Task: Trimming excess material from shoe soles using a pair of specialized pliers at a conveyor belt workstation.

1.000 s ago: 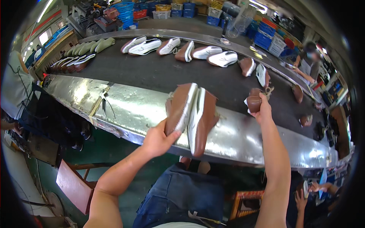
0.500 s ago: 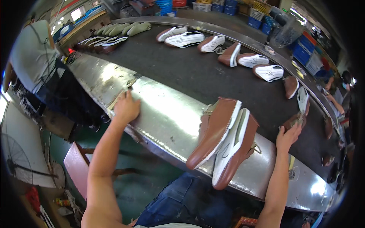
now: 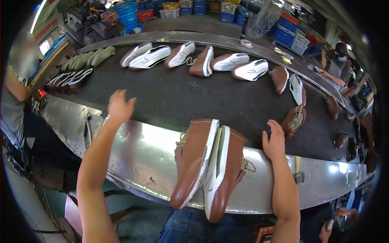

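Observation:
Two brown leather shoe uppers with white stitched undersides lean together on the metal ledge in front of me, a left one (image 3: 193, 156) and a right one (image 3: 231, 170), toes toward me. My left hand (image 3: 120, 106) hovers over the near edge of the dark belt, fingers spread, with nothing in it. My right hand (image 3: 274, 141) is above the ledge's far edge, fingers stretched out and thumb apart, holding nothing. Just beyond it on the belt lies a brown laced shoe upper (image 3: 293, 121), its laces showing. A white-soled upper (image 3: 298, 89) rests right behind that one.
The dark belt (image 3: 162, 95) curves behind the metal ledge (image 3: 150, 162). A row of brown and white uppers (image 3: 150, 57) lines its far side, with green ones (image 3: 101, 56) at far left. One person (image 3: 16, 105) stands at left; another (image 3: 338, 67) sits far right.
My left hand has left the metal ledge and come up over the belt. My right hand has drawn back from the brown laced upper. The view has shifted to the right.

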The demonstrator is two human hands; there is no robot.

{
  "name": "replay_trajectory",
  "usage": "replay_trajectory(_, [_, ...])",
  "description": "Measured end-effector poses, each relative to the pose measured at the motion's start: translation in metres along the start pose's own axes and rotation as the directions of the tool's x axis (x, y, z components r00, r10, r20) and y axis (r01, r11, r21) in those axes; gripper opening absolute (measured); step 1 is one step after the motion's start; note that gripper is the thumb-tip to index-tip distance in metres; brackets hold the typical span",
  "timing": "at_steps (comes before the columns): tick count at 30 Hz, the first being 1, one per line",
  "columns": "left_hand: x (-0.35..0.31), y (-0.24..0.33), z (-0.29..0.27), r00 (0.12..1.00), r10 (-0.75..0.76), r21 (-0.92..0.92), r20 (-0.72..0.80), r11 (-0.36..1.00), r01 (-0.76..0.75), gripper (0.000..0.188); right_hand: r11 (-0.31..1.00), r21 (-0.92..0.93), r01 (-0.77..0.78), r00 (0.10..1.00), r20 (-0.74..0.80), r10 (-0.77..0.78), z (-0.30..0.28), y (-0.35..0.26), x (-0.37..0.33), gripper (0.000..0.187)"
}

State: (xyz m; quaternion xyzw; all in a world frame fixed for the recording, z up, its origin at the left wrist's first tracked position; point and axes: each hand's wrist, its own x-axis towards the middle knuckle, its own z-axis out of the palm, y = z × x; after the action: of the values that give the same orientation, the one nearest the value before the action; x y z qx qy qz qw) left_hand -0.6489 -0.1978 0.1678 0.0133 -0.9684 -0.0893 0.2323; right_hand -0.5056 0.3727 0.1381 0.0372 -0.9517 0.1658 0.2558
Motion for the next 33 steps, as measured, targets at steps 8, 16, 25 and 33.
replay_trajectory(8, [0.118,0.258,0.121,0.939,-0.083,-0.376,0.333,0.902,0.213,0.107,0.985,0.151,-0.089,0.994,0.073,0.079,0.003,0.000,0.006,0.026])
replay_trajectory(16, [0.168,0.266,0.163,0.920,-0.136,-0.246,0.367,0.940,0.237,0.098,0.969,0.218,-0.115,0.990,0.104,0.094,0.007,-0.002,0.012,0.022])
replay_trajectory(25, [0.046,0.123,-0.053,0.840,0.244,-0.372,0.485,0.927,-0.054,0.069,0.964,0.223,-0.145,0.987,0.103,0.124,0.006,0.000,0.008,0.020])
replay_trajectory(33, [-0.137,0.035,-0.192,0.783,0.107,-0.294,0.612,0.950,0.100,0.093,0.969,0.198,-0.146,0.984,0.127,0.123,0.011,-0.008,0.013,0.020])
